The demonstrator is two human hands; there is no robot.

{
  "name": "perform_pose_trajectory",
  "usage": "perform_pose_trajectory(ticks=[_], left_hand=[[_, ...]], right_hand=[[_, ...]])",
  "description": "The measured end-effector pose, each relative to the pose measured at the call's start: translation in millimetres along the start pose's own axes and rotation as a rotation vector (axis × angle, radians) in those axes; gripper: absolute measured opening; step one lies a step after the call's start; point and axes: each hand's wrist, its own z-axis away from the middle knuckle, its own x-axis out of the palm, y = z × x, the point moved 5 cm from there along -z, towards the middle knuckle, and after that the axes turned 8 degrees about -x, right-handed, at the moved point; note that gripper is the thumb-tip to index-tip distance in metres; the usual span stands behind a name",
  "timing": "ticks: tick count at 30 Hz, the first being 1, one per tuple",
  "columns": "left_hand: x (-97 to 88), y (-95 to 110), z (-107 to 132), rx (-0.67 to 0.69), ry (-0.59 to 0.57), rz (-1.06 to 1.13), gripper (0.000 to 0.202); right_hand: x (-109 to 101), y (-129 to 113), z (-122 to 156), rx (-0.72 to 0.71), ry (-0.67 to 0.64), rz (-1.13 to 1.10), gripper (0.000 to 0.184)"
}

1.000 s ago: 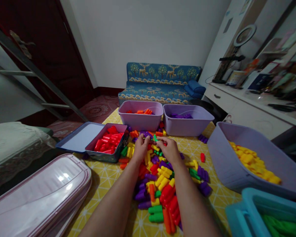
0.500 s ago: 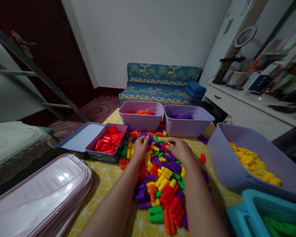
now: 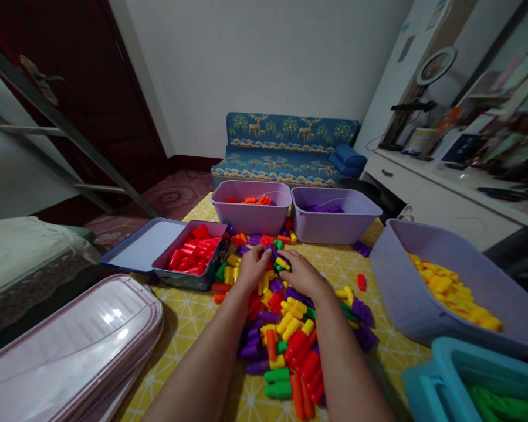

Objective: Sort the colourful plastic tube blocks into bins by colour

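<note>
1. The heap of small peg-shaped plastic blocks [image 3: 290,334], mixed red, yellow, purple, green and orange, is spread over the middle of the counter, directly before the person; its far edge is being worked by both hands.
2. The left hand [image 3: 250,268] is laid on the heap's far left edge, fingers curled down among purple and yellow pieces; the right hand [image 3: 303,275] is set just beside it, fingertips bent about a small yellow block [image 3: 283,262]; whether either grip is clenched on a piece cannot be told.
3. By judgement, a single piece is best pinched at the fingertips and lifted clear; neighbours are thus not dragged off the heap.
4. The heap is ringed by containers:
   - a dark tin of red blocks [image 3: 185,280] at the left;
   - two lilac plastic tubs beyond, one with orange pieces [image 3: 250,221] and one with purple pieces [image 3: 330,230];
   - a large tilted lilac tub of yellow blocks [image 3: 400,293] at the right;
   - a teal tub of green blocks [image 3: 449,357] nearest.
5. The counter [image 3: 189,319] is covered by a yellow cloth with a white line pattern; a blue deer-print sofa [image 3: 286,146] is seen against the white wall behind.
</note>
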Motion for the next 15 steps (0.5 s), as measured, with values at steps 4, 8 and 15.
perform_pose_trajectory(ticks=[4,8,15], left_hand=[[2.6,-3.7,-1.5,0.009,-0.019,0.063,0.029],[1.2,-4.1,-1.2,0.014,0.021,0.103,0.026],[-12.5,17.8,7.2,0.234,0.207,0.086,0.017]], right_hand=[[-6.7,1.0,-0.2,0.064,0.099,-0.036,0.049],[-17.0,1.4,2.3,0.140,0.149,-0.021,0.025],[-32.2,-2.3,1.6,0.145,0.340,-0.086,0.023]])
